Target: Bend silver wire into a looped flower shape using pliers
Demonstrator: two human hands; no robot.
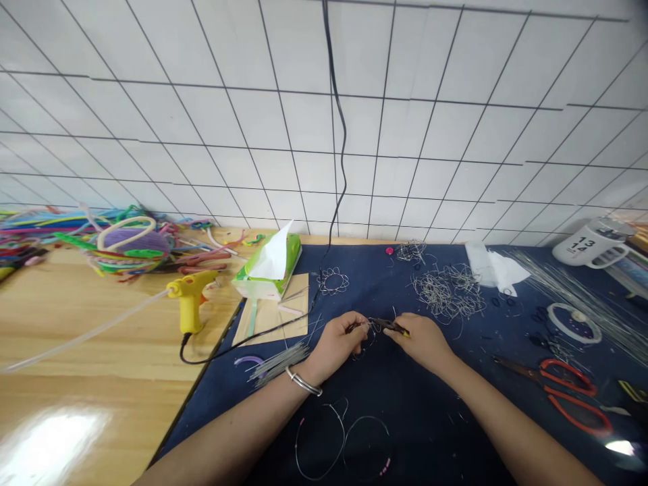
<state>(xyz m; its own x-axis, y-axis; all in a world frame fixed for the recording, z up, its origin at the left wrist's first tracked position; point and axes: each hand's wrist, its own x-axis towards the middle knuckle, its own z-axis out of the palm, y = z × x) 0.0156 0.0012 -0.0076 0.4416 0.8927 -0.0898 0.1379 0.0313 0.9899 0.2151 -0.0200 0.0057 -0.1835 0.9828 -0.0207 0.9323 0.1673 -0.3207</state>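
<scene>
In the middle of a dark blue cloth (405,432), my left hand (338,343) pinches a thin bent wire piece (365,345), with loops hanging below the fingers. My right hand (420,341) is closed around a pair of pliers (389,325) with dark jaws and a bit of yellow on the handle. The jaws point left and meet the wire close to my left fingertips. Whether they grip it is too small to tell. Two wire rings (320,478) with small pink parts lie nearer to me. A flower-shaped wire ring (333,281) lies farther back.
Cut wires (281,363) lie beside my left wrist. A tangled wire heap (449,291), red-handled scissors (567,388) and a white mug (590,243) are on the right. Leftward are a tissue box (266,266), a yellow glue gun (192,300) with its black cord, and colourful pipe cleaners (131,239).
</scene>
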